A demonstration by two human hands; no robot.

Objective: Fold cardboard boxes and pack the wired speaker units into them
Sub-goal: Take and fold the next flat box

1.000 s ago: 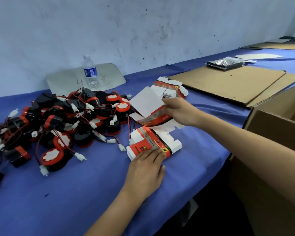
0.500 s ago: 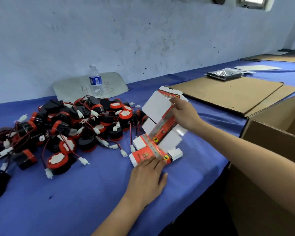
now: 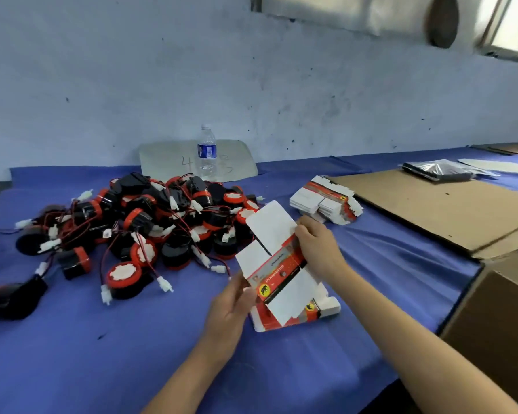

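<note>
I hold a flat red-and-white box blank [image 3: 277, 258] tilted above the blue table. My right hand [image 3: 317, 246] pinches its upper right edge, and my left hand [image 3: 231, 312] grips its lower left corner. Under it lies a second flat box [image 3: 299, 316] on the cloth. A stack of unfolded box blanks [image 3: 323, 201] sits further back right. A heap of black-and-red wired speaker units [image 3: 138, 228] with white plugs covers the left of the table.
A water bottle [image 3: 207, 152] stands by the wall in front of a grey card. Flat brown cardboard sheets [image 3: 449, 210] lie at the right, with a plastic-wrapped pack [image 3: 437, 171] behind. A large open brown carton [image 3: 497, 330] stands at the table's right edge.
My right hand brought the box blank toward me and tilted it up. My left hand left the flat box on the table and took hold of the blank's lower corner.
</note>
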